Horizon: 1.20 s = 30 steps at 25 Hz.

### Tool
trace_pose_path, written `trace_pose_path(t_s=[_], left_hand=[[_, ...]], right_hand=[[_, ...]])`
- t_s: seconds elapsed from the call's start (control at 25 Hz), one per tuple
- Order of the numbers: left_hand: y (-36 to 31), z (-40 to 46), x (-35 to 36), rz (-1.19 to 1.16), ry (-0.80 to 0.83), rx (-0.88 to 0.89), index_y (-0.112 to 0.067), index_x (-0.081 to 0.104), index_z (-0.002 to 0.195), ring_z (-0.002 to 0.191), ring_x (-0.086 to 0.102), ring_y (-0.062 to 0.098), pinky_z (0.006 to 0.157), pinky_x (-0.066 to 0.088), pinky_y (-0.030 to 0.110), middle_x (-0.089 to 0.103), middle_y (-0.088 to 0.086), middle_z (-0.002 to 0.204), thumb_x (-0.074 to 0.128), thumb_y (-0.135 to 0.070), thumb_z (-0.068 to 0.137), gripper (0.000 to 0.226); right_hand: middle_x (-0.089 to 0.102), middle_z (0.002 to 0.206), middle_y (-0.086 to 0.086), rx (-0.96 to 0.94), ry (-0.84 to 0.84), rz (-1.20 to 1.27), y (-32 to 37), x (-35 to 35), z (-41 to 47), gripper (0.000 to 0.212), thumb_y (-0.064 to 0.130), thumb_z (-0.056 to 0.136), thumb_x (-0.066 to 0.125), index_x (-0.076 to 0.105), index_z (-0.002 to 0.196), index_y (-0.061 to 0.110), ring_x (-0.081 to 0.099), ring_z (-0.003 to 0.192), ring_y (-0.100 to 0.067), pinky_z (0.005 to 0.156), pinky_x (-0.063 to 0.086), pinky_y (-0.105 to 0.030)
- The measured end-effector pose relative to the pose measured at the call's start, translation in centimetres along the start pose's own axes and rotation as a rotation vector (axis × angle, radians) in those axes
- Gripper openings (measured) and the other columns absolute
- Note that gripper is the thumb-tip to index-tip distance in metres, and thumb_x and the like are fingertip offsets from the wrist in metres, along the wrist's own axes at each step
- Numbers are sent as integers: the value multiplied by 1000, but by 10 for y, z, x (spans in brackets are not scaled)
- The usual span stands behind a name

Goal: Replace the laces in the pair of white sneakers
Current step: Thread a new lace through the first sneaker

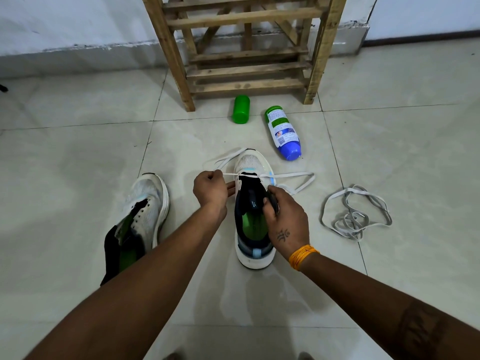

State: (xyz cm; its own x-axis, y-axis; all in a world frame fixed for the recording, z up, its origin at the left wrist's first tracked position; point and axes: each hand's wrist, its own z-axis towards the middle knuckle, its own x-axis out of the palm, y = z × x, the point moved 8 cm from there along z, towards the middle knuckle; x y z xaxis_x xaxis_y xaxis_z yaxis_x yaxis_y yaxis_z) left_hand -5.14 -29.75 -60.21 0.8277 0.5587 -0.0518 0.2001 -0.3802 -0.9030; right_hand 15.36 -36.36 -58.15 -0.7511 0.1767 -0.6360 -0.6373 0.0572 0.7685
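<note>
My right hand [284,219] holds the tongue of the sneaker [253,211] standing heel-toward-me on the floor, and beyond it my left hand [210,189] pinches the lace [288,175] crossing the front eyelets, so I judge the next pull runs leftward.

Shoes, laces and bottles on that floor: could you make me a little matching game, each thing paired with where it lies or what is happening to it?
Things:
1. middle sneaker
2. left sneaker
3. loose lace pile
4. green cap

Places or states:
A. near the wooden rack's leg
B. heaped on the tiles, right of the hands
C. lying unlaced, untouched
D. lace being threaded, right hand steadying it

Pairs: 1-D, 2-C, 3-B, 4-A
</note>
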Motion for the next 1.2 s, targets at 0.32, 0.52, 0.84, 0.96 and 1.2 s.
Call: trace_pose_path(t_s=[0.32,0.52,0.84,0.96,1.2], left_hand=[[12,0,-1,-87,-42,-100,-11,36,81,58,75,33,43,53,30,37,3,77,36,-4,99,19],[17,-4,-2,-150,-54,-162,-8,43,91,61,75,35,47,57,35,46,2,78,33,-1,96,13],[2,-3,-21,127,-70,9,-3,62,84,65,76,27,54,63,41,64,5,81,57,-20,99,23],[-18,-6,-32,263,-63,225,-16,69,84,65,75,20,60,63,47,69,-5,79,53,-17,95,19],[-80,-29,-6,352,164,487,-21,79,92,69,72,8,75,63,46,78,-8,91,54,1,91,34]], right_hand=[[69,125,4,14,13,-2,-4,3,0,36,33,100,55,61,134,20,64,111,-20,88,48,-31],[69,124,2,9,16,-14,-4,2,1,35,33,100,55,61,132,19,64,109,-22,86,49,-32],[68,124,9,35,147,101,-4,-5,3,55,60,91,57,60,135,26,63,111,-11,97,51,-34],[69,99,8,2,228,275,-9,-17,15,42,36,90,49,63,130,31,65,94,-15,90,55,-46],[73,84,9,-196,70,46,35,-50,54,11,31,95,65,73,102,27,67,74,-11,76,57,-40]])
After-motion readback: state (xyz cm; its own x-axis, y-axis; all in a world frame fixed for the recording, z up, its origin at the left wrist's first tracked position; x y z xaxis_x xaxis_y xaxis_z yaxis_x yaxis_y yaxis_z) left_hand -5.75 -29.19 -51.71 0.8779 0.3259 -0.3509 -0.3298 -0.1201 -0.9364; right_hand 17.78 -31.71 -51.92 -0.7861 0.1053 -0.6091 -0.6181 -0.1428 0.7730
